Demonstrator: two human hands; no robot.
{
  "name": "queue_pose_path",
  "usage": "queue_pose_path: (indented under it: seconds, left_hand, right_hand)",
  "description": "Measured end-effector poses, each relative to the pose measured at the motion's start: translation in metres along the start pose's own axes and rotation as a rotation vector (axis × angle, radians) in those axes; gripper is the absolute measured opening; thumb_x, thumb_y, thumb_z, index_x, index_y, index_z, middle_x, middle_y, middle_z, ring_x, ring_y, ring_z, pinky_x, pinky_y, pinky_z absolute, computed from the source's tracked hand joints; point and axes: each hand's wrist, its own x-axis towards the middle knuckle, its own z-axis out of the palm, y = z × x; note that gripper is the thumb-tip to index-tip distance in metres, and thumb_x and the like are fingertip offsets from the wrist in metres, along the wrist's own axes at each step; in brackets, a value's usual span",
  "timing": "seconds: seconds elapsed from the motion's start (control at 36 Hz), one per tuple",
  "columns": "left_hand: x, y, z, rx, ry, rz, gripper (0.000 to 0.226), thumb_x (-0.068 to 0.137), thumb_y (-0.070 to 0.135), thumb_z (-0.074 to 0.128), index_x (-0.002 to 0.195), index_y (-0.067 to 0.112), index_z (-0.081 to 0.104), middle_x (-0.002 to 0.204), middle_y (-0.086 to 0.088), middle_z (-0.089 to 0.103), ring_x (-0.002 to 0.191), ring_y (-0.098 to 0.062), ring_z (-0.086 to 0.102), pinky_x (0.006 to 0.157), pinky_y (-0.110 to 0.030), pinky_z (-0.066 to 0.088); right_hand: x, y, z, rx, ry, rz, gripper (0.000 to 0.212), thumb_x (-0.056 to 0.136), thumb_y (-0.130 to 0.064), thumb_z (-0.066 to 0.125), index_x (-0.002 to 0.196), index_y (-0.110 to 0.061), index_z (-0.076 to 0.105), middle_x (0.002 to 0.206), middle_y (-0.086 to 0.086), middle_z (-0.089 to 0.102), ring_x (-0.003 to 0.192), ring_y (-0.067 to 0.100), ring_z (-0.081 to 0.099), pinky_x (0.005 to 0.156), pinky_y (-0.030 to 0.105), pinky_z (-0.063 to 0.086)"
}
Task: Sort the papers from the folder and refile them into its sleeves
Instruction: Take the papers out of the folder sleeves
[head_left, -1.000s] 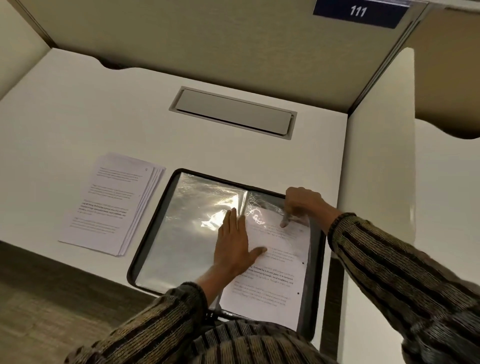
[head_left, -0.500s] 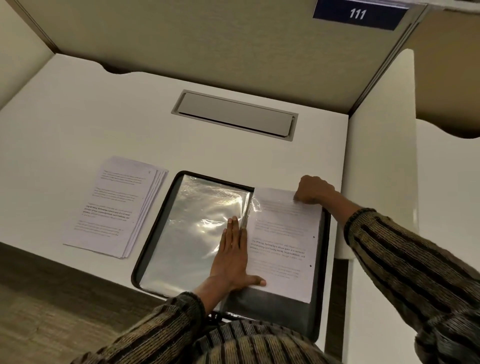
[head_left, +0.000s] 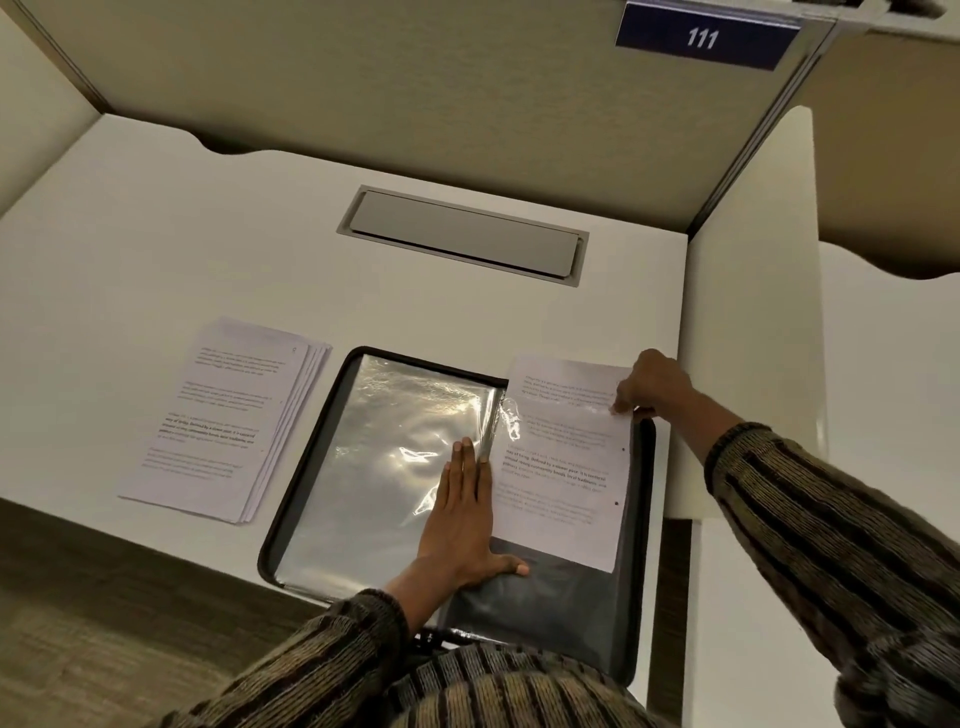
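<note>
A black folder with clear plastic sleeves lies open at the desk's near edge. My left hand lies flat on the folder near its spine, fingers straight, thumb spread onto the right-hand sleeve. My right hand pinches the upper right part of a printed sheet. That sheet sticks out well past the top of the right-hand sleeve, its lower part still inside. A stack of printed papers lies on the desk left of the folder.
A grey cable hatch is set into the white desk behind the folder. Partition walls close the desk at the back and right. A blue sign reading 111 hangs on the back partition.
My right hand has drawn the sheet upward, away from me, out of the right-hand sleeve. My left hand has stayed flat on the folder near the spine.
</note>
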Motion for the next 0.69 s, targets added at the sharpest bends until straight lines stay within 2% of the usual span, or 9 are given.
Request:
queue_pose_path:
  seconds: [0.06, 0.11, 0.19, 0.25, 0.33, 0.42, 0.53, 0.58, 0.69]
  left_hand:
    - [0.000, 0.000, 0.000, -0.006, 0.002, 0.001, 0.167, 0.060, 0.102, 0.060, 0.156, 0.005, -0.037, 0.158, -0.016, -0.052, 0.149, -0.035, -0.046, 0.131, -0.052, -0.009]
    - [0.000, -0.001, 0.000, -0.010, -0.001, 0.002, 0.168, 0.060, 0.102, 0.060, 0.156, 0.006, -0.038, 0.158, -0.015, -0.052, 0.149, -0.035, -0.046, 0.131, -0.052, -0.009]
    - [0.001, 0.000, 0.000, -0.002, -0.003, -0.005, 0.169, 0.058, 0.103, 0.060, 0.156, 0.005, -0.037, 0.159, -0.016, -0.051, 0.150, -0.035, -0.045, 0.131, -0.053, -0.009]
    - [0.002, 0.001, 0.001, 0.003, -0.003, -0.011, 0.170, 0.057, 0.104, 0.059, 0.156, 0.004, -0.036, 0.159, -0.017, -0.050, 0.150, -0.036, -0.044, 0.131, -0.053, -0.008]
    - [0.002, 0.002, 0.001, 0.014, -0.005, -0.013, 0.170, 0.057, 0.104, 0.059, 0.156, 0.004, -0.036, 0.159, -0.018, -0.050, 0.150, -0.036, -0.044, 0.131, -0.053, -0.007]
    - [0.002, 0.002, 0.002, 0.016, -0.007, -0.015, 0.170, 0.056, 0.104, 0.059, 0.155, 0.004, -0.038, 0.159, -0.018, -0.051, 0.149, -0.036, -0.045, 0.131, -0.053, -0.007]
    - [0.003, 0.001, 0.003, 0.017, 0.004, -0.021, 0.171, 0.056, 0.104, 0.059, 0.155, 0.005, -0.039, 0.159, -0.019, -0.051, 0.150, -0.036, -0.045, 0.131, -0.053, -0.007]
    - [0.003, 0.001, 0.004, 0.021, 0.011, -0.016, 0.170, 0.057, 0.104, 0.058, 0.155, 0.004, -0.039, 0.158, -0.019, -0.051, 0.149, -0.037, -0.045, 0.131, -0.053, -0.006]
    - [0.004, 0.002, 0.007, 0.019, 0.028, -0.010, 0.169, 0.058, 0.103, 0.058, 0.155, 0.004, -0.038, 0.158, -0.020, -0.051, 0.150, -0.037, -0.044, 0.131, -0.052, -0.007]
  right_hand:
    - [0.003, 0.003, -0.001, 0.027, 0.086, -0.033, 0.042, 0.069, -0.016, 0.094, 0.093, -0.003, 0.062, 0.094, 0.013, 0.072, 0.082, 0.029, 0.073, 0.074, 0.036, 0.060]
    - [0.004, 0.003, -0.003, 0.143, 0.132, -0.078, 0.036, 0.072, -0.016, 0.092, 0.089, -0.003, 0.062, 0.094, 0.011, 0.069, 0.086, 0.028, 0.068, 0.068, 0.030, 0.053]
    - [0.005, 0.001, -0.006, 0.318, 0.215, -0.147, 0.023, 0.082, -0.016, 0.083, 0.090, -0.001, 0.068, 0.095, 0.012, 0.071, 0.078, 0.023, 0.066, 0.057, 0.025, 0.047]
    - [0.005, -0.003, -0.011, 0.357, 0.308, -0.191, 0.020, 0.089, -0.020, 0.077, 0.092, -0.002, 0.068, 0.094, 0.008, 0.070, 0.074, 0.020, 0.063, 0.055, 0.025, 0.044]
    - [0.000, -0.014, -0.019, 0.417, 0.408, -0.277, 0.024, 0.096, -0.025, 0.072, 0.109, -0.006, 0.066, 0.099, 0.002, 0.064, 0.085, 0.021, 0.062, 0.063, 0.027, 0.046]
    - [-0.008, -0.024, -0.030, 0.483, 0.490, -0.363, 0.028, 0.101, -0.026, 0.068, 0.118, -0.005, 0.062, 0.108, 0.005, 0.065, 0.092, 0.023, 0.062, 0.065, 0.028, 0.046]
    - [-0.019, -0.036, -0.045, 0.532, 0.546, -0.490, 0.027, 0.098, -0.027, 0.067, 0.117, -0.009, 0.061, 0.114, 0.006, 0.073, 0.102, 0.028, 0.068, 0.087, 0.046, 0.057]
    - [-0.028, -0.041, -0.050, 0.558, 0.551, -0.549, 0.024, 0.097, -0.025, 0.067, 0.114, -0.010, 0.060, 0.107, 0.001, 0.073, 0.098, 0.026, 0.069, 0.087, 0.050, 0.057]
    - [-0.052, -0.051, -0.055, 0.568, 0.584, -0.649, 0.026, 0.099, -0.028, 0.067, 0.111, -0.008, 0.058, 0.100, -0.003, 0.071, 0.090, 0.023, 0.067, 0.082, 0.050, 0.056]
